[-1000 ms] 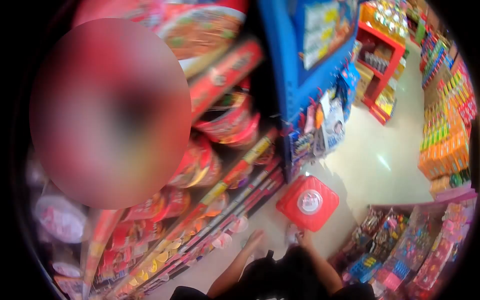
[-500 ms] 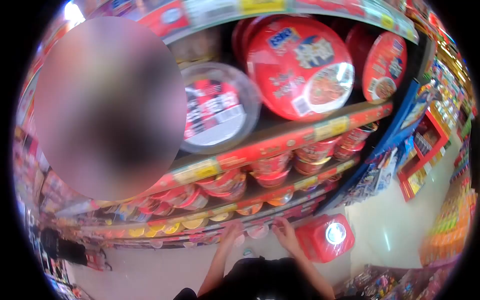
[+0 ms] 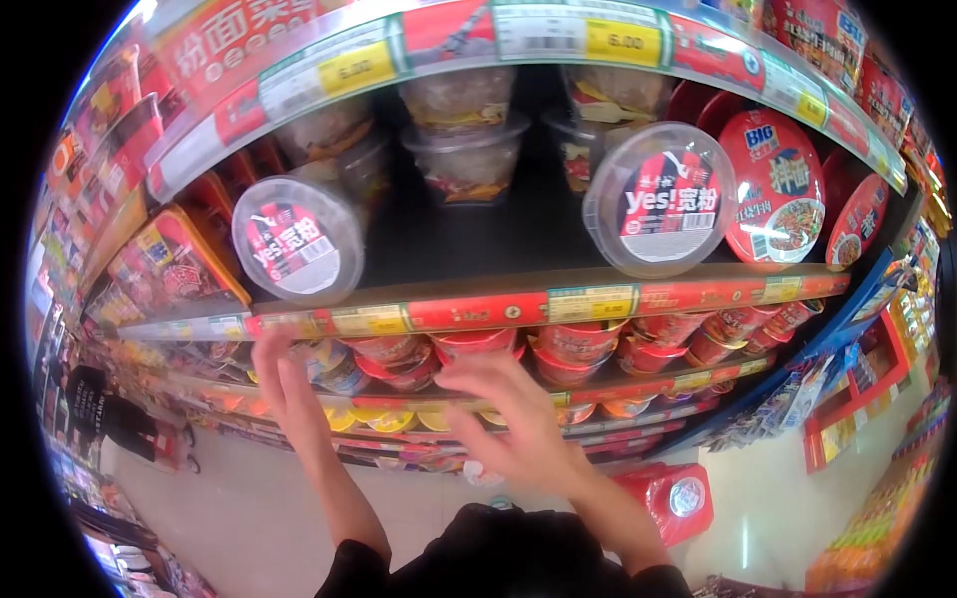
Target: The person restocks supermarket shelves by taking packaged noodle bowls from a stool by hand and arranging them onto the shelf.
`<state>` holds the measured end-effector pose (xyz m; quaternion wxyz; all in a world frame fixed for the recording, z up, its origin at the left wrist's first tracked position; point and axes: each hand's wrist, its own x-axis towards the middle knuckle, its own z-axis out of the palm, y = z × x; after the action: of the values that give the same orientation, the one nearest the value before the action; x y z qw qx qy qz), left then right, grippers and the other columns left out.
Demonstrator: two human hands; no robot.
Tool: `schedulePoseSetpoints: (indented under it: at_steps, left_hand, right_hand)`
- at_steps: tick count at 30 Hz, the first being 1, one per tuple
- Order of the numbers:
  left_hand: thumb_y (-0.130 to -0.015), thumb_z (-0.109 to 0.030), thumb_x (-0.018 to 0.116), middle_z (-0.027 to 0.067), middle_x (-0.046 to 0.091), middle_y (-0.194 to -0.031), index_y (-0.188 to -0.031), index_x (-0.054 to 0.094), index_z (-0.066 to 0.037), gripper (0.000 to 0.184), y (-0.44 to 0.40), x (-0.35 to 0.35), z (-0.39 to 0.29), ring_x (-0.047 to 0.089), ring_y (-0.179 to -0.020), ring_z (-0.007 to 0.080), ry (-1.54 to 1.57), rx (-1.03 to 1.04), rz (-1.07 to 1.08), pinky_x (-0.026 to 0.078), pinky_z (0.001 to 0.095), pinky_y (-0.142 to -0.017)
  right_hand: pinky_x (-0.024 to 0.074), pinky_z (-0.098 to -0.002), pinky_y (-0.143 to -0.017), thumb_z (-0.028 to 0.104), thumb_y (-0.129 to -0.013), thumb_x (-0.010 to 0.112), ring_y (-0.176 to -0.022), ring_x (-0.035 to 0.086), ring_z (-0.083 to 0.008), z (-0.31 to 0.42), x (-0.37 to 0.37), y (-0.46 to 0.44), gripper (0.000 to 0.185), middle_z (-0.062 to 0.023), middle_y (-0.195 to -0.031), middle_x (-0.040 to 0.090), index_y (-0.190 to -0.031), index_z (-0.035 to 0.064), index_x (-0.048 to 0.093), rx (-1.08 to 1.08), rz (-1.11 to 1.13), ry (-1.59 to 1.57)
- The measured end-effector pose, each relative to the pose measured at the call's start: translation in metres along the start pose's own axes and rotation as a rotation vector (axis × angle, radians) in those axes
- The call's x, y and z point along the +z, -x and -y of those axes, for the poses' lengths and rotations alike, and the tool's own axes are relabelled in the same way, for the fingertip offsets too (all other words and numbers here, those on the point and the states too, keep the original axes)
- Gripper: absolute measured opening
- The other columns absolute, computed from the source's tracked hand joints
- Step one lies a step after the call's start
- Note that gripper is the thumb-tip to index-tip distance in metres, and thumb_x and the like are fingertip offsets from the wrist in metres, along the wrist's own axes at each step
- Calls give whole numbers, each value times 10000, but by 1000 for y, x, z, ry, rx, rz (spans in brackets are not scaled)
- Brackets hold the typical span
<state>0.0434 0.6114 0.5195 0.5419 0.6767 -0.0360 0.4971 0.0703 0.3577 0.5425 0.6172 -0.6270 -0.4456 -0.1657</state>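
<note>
My left hand [image 3: 287, 384] is raised before the shelf edge [image 3: 469, 314], its fingers extended and nothing in it, just below a clear tub with a round label [image 3: 297, 239]. To its right my right hand [image 3: 508, 414] is spread with bent fingers, holding nothing, in front of red noodle cups [image 3: 575, 351] on the lower shelf. Another clear labelled tub [image 3: 660, 199] leans on the upper shelf, beside a large red noodle bowl [image 3: 774, 187]. More clear bowls [image 3: 464, 154] are stacked further back, under price labels.
A red square stool or box [image 3: 673, 503] stands on the floor [image 3: 399, 503] at the lower right. A blue rack end [image 3: 807, 344] and red display stand [image 3: 862, 399] are at the right. At the far left is a person in black [image 3: 115, 414].
The view has turned left to face the shelf squarely. Both hands have risen from near my body to the shelf front and moved further apart. The red box now sits lower in view.
</note>
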Motion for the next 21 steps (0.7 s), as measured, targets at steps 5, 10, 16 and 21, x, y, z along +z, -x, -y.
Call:
schedulePoseSetpoints:
  at_steps: [5,10,16,21]
  left_hand:
    - [-861,-147,596,83,498,-1259,-1338,408,-15,529,-46,8,-15,449,-1024,157,-426,68,-115,364,294,-896]
    - [-873,-158,594,79,545,-1182,-1352,396,8,545,-59,3,-11,478,-958,142,-334,5,3,378,290,-889]
    - [-925,-182,537,125,527,-1253,-1349,383,62,512,-64,14,-21,505,-1097,171,0,-48,-36,362,300,-967]
    - [-951,-222,493,140,490,-1303,-1352,376,61,505,-70,32,-34,477,-1173,189,112,16,-94,356,330,-990]
  right_hand:
    - [482,-329,-775,20,-768,660,-941,580,-287,2,32,-66,380,-163,-1076,549,-1131,0,549,-271,-153,195]
    - [474,-355,-752,32,-793,626,-863,582,-328,-7,53,-109,444,-179,-1024,535,-1206,-16,472,-154,-258,343]
    - [478,-354,-685,27,-807,609,-792,576,-295,-28,61,-127,409,-179,-953,507,-1189,-25,470,-7,-198,225]
    - [475,-318,-651,46,-833,585,-726,548,-231,-25,48,-136,383,-140,-924,482,-1191,-22,468,-110,-270,27]
